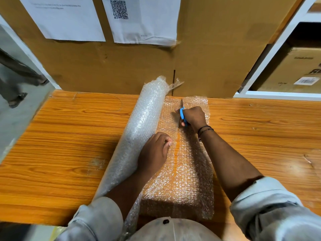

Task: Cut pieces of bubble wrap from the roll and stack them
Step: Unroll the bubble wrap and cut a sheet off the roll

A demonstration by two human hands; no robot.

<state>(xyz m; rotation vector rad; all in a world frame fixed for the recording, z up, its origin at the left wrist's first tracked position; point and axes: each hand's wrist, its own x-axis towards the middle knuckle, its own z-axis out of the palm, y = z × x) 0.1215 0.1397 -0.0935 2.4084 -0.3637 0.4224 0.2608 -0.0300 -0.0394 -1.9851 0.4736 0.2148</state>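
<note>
Right hand [192, 117] grips blue-handled scissors [182, 115]; left hand [153, 152], fingers curled, presses the clear bubble-wrap sheet [187, 171] beside its roll [139, 129].

A roll of bubble wrap [144, 122] lies on an orange wood-grain bench [69, 136], with a sheet [187, 180] unrolled to its right. The left hand [152, 153] rests on the sheet beside the roll. The right hand [194, 117] grips blue-handled scissors [182, 115], blades pointing away. Cardboard [217, 58] stands behind.
</note>
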